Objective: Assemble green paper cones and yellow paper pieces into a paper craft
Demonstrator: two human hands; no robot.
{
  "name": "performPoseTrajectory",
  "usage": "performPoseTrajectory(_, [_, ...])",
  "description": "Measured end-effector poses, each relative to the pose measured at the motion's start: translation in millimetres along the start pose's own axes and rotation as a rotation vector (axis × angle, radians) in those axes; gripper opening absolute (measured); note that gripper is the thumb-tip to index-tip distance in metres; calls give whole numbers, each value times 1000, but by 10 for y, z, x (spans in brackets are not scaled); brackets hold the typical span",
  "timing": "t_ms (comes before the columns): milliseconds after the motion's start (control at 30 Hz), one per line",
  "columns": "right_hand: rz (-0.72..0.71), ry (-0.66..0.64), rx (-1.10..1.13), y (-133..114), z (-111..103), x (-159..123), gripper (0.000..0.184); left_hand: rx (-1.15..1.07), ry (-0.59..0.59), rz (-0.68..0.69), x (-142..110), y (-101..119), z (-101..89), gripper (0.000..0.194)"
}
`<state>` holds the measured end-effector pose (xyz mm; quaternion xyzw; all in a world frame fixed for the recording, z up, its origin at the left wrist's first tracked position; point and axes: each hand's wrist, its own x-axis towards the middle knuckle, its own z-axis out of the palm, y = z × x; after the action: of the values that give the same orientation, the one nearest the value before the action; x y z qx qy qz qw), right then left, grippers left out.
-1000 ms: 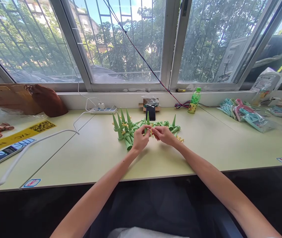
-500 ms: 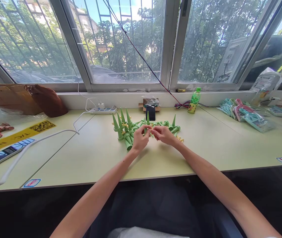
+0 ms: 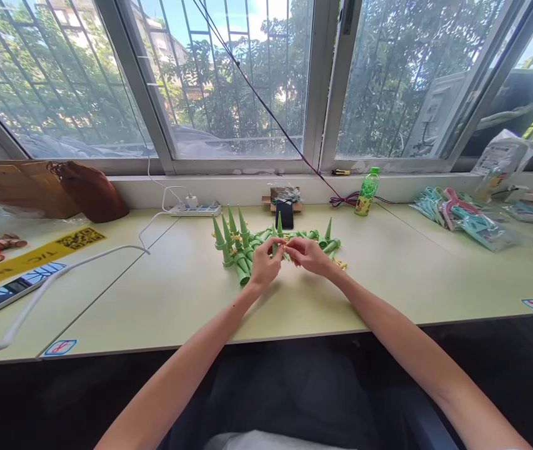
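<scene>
My left hand [image 3: 266,264] is closed round a green cone [image 3: 279,225], whose pointed tip rises upright above the fingers. My right hand [image 3: 310,255] meets it from the right, thumb and fingertips pinched together beside the cone. Whatever sits in that pinch is too small and hidden to make out. To the left of my hands, several green cones [image 3: 232,223] stand upright with small yellow pieces on them. More green cones lie behind and between, partly covered by my hands. Past my right wrist are loose yellow pieces [image 3: 340,264] and another upright cone [image 3: 328,229].
A phone [image 3: 285,214] leans on a small box behind the cones. Further out are a green bottle [image 3: 367,192], a white power strip [image 3: 195,209], bagged pastel items [image 3: 463,215], a brown pouch [image 3: 95,190] and a white cable [image 3: 79,256].
The fingertips of both hands make only tiny movements at the same spot. The cones around them keep their places.
</scene>
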<state>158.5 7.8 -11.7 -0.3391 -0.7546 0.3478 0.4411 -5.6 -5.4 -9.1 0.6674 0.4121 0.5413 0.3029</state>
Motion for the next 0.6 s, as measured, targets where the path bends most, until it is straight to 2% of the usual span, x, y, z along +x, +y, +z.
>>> performPoseTrajectory(300, [16, -16, -90, -15, -16, -5, 47, -12, -15, 7, -4, 21, 3, 14])
performPoseTrajectory(600, [-13, -14, -27, -2, -6, -1, 37, -107, -1, -76, 12, -14, 3, 15])
